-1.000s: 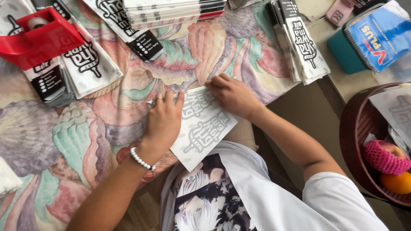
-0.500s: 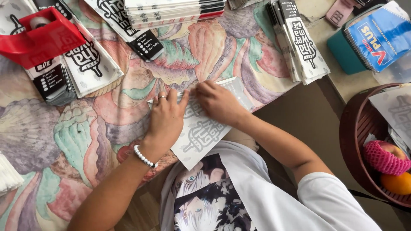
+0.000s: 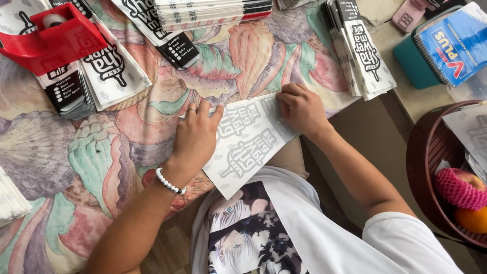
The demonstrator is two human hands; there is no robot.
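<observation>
**A:** What's nearest you?

**B:** Your white shirt point(image 3: 324, 223) with its dark print, low in the view. Just past it lies the sheet point(image 3: 248, 144), a pale printed paper, flat on the near edge of the cloth point(image 3: 101, 167), its near corner hanging over the edge toward you.

**A:** And your hands?

**B:** Your left hand point(image 3: 195, 137) lies flat on the sheet's left side, palm down, fingers stretched out and close together, gripping nothing. There's a ring on one finger and a bead bracelet point(image 3: 170, 181) at the wrist. Your right hand point(image 3: 302, 109) sits on the sheet's far right corner, fingers curled down onto the paper. I can't tell whether they pinch the edge or just press on it.

**A:** What's farther out?

**B:** On the right, a dark red bowl point(image 3: 431, 167) holds fruit, one piece in pink netting point(image 3: 459, 190). Beyond your right hand is a stack of printed sleeves point(image 3: 362, 50), and right of that a teal box point(image 3: 416, 63) under a blue notebook point(image 3: 454, 43). Far left, a red tape dispenser point(image 3: 53, 38) rests on more printed stacks point(image 3: 109, 71). Another stack point(image 3: 213, 10) sits at the far edge.
</observation>
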